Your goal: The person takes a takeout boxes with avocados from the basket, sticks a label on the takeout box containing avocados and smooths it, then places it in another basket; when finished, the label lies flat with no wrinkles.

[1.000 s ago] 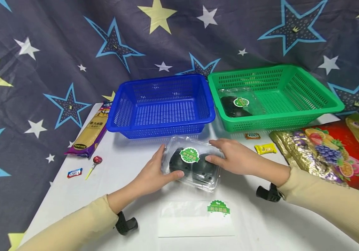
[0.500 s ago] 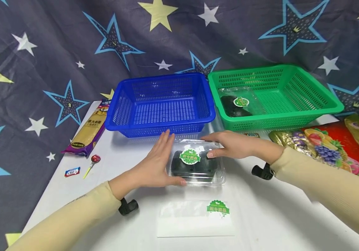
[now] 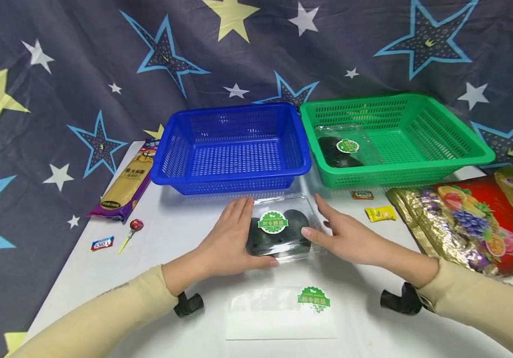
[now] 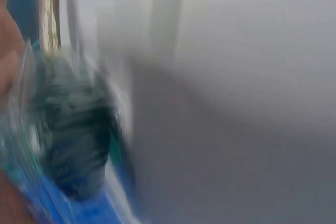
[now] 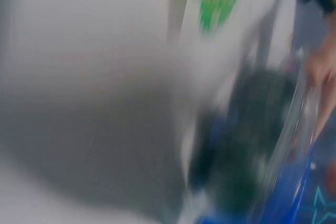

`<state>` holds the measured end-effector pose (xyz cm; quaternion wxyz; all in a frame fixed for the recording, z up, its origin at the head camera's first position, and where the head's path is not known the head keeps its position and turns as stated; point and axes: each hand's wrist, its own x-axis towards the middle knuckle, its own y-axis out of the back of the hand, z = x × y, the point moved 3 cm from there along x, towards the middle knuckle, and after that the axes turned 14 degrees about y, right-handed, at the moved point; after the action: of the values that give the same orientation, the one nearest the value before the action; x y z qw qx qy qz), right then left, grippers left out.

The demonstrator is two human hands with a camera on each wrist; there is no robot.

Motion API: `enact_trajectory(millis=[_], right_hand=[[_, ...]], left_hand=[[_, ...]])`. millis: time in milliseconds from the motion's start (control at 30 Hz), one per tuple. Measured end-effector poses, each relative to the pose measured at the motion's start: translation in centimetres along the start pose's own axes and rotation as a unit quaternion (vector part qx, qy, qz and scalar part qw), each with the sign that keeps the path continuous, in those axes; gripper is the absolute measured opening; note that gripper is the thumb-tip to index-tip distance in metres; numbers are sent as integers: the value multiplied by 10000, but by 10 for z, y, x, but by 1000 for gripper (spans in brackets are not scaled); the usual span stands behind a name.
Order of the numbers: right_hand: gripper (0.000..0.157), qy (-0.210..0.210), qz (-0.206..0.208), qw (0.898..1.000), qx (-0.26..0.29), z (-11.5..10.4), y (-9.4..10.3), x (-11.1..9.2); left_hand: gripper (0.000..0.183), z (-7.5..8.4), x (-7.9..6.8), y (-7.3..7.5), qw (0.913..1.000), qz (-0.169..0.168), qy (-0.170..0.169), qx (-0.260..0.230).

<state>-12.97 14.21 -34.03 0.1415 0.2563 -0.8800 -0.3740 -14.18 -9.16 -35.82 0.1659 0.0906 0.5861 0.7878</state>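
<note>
A clear plastic clamshell box (image 3: 283, 251) stands in the middle of the head view, in front of the blue basket. Through its lid show dark green, rounded fruits like avocados (image 3: 298, 226) and a round green label (image 3: 273, 222). My left hand (image 3: 226, 244) lies along its left side, fingers straight and thumb stretched along the front edge. On the right side, my right hand (image 3: 350, 233) has its fingers extended towards the back corner and the thumb at the lid's edge. Both wrist views are blurred; the dark fruits (image 4: 73, 129) show beside the hands.
A blue basket (image 3: 234, 180) and a green basket (image 3: 399, 171) stand behind, the green one with a similar box (image 3: 346, 144). Around lie a noodle pack (image 3: 126, 186), a lollipop (image 3: 136, 225), small sweets (image 3: 380, 214), a large sweets bag (image 3: 466, 223) and a labelled clear bag (image 3: 280, 313).
The box has turned from a slant to nearly square with the baskets. My left hand has shifted slightly right; my right hand first moved back, then forward and right, its fingers spread wider.
</note>
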Motion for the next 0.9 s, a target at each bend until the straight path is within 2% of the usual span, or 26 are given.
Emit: enact_trajectory(millis=[100, 267, 467, 600, 700, 800, 900], right_hand=[[88, -36, 43, 9993, 362, -2, -7, -7], [83, 138, 6, 9987, 490, 6, -6, -5], [82, 424, -601, 9947, 712, 26, 8, 8], [79, 689, -1186, 9854, 1013, 37, 13, 23], [76, 893, -1392, 9798, 1123, 43, 15, 31], [72, 980, -1218, 9803, 1211, 46, 17, 33], [69, 777, -615, 9893, 1071, 44, 15, 28]], left_hand=[[128, 7, -3, -2, 9997, 49, 254, -1], [124, 12, -4, 1, 9987, -102, 465, -182], [121, 2, 4, 11, 9963, -660, 185, -527], [126, -7, 12, 10, 9899, -1129, -90, -854], [129, -10, 15, 6, 9843, -1324, -243, -1142], [130, -9, 16, 2, 9817, -1295, -214, -1382], [129, -6, 13, -1, 9812, -1076, -28, -1605]])
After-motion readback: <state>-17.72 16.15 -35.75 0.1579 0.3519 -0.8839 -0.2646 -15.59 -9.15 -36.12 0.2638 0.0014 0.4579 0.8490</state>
